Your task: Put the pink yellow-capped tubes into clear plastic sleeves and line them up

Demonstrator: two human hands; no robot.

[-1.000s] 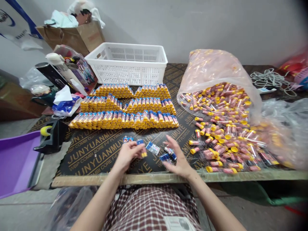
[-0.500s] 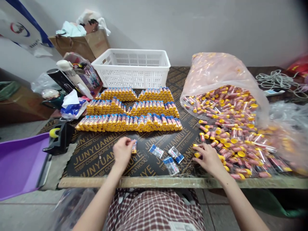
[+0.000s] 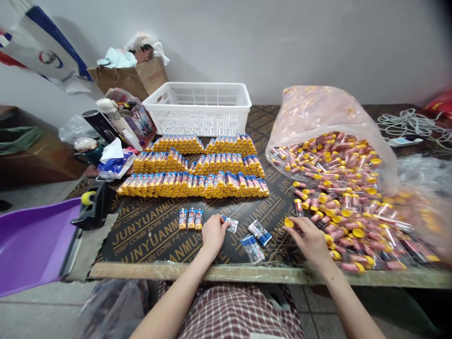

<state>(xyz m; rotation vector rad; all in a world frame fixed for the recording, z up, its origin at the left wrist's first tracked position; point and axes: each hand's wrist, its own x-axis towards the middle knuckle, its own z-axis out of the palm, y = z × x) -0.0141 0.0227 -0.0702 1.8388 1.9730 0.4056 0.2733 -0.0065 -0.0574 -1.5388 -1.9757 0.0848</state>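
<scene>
My left hand (image 3: 213, 234) is closed in a pinch at the left end of a small clear-and-blue printed sleeve (image 3: 232, 224) lying on the table. Two more groups of such sleeves, one (image 3: 260, 232) and another (image 3: 252, 248), lie to its right. Between the thumb and fingers of my right hand (image 3: 310, 239) is a small tube with a yellow cap (image 3: 288, 222), its body mostly hidden. Three tubes in blue-and-yellow printed sleeves (image 3: 191, 219) lie side by side left of my left hand. Beside my right hand spreads a pile of pink-filled, yellow-capped tubes (image 3: 339, 207).
Stacked rows of sleeved tubes (image 3: 192, 183) lie in front of a white plastic basket (image 3: 197, 117). A big translucent bag (image 3: 321, 110) spills tubes at the right. A tape dispenser (image 3: 92, 205), a purple dustpan (image 3: 35, 245), tissues (image 3: 115, 162) and bottles (image 3: 111, 115) are at the left.
My left hand has moved right, from the sleeved tubes to the printed sleeve, uncovering three tubes. My right hand now lifts a yellow-capped tube at the pile's left edge. The view has shifted slightly.
</scene>
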